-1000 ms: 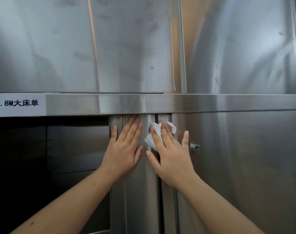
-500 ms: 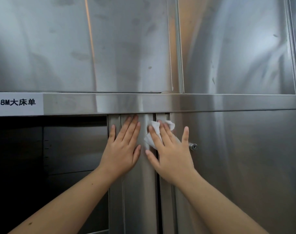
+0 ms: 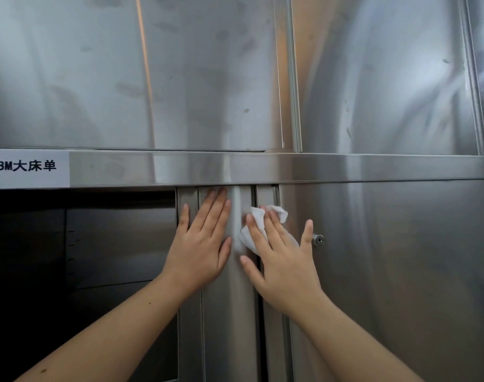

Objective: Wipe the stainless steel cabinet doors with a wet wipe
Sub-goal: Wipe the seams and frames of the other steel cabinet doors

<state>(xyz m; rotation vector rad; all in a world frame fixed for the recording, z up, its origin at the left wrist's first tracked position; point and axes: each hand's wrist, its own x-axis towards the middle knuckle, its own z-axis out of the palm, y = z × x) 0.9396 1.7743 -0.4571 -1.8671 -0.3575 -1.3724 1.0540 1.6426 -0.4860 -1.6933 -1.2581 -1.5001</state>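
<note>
Pressing wet wipe (image 3: 256, 219) under spread right hand (image 3: 287, 268) just left of lock (image 3: 317, 240), resting spread left hand (image 3: 199, 252) flat farther left.

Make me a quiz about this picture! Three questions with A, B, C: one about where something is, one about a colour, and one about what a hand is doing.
1. Where is the wet wipe?
A) in a bucket
B) under the fingers of the right hand
C) on the floor

2. What colour is the wipe?
A) blue
B) yellow
C) white

3. How is the left hand?
A) flat on the steel cabinet door, fingers straight
B) curled in a fist
C) gripping a bottle

Answers:
1 B, the fingers press it against the steel.
2 C, it shows white beside the fingers.
3 A, its palm and straight fingers lie on the door.
</note>
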